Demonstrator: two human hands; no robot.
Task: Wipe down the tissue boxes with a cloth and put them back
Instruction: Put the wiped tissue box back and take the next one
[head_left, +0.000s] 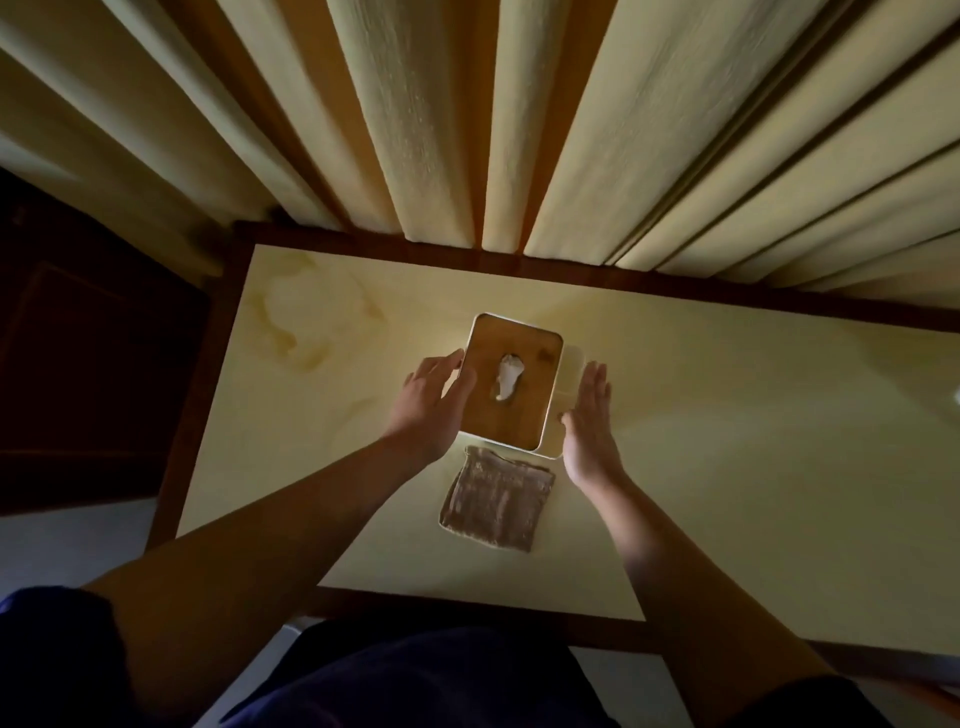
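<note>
**Tissue box between two hands on the table**

One tissue box (511, 384) stands near the middle of the table (727, 467), white-walled with a wooden top and one white tissue (506, 383) rising from its slot. One folded cloth (496, 501) lies flat just near of the box, close to its near edge; whether they touch cannot be told.

The left hand (434, 400) lies against the box's left side, fingers straight and relaxed, gripping nothing. The right hand (589, 415) stands just beside the box's right side, fingers straight, holding nothing; contact cannot be confirmed.

The table has a dark wooden edge (176, 447). Bare tabletop extends left, right and near of the box. Curtains (441, 114) hang over the far edge, close behind the box.
</note>
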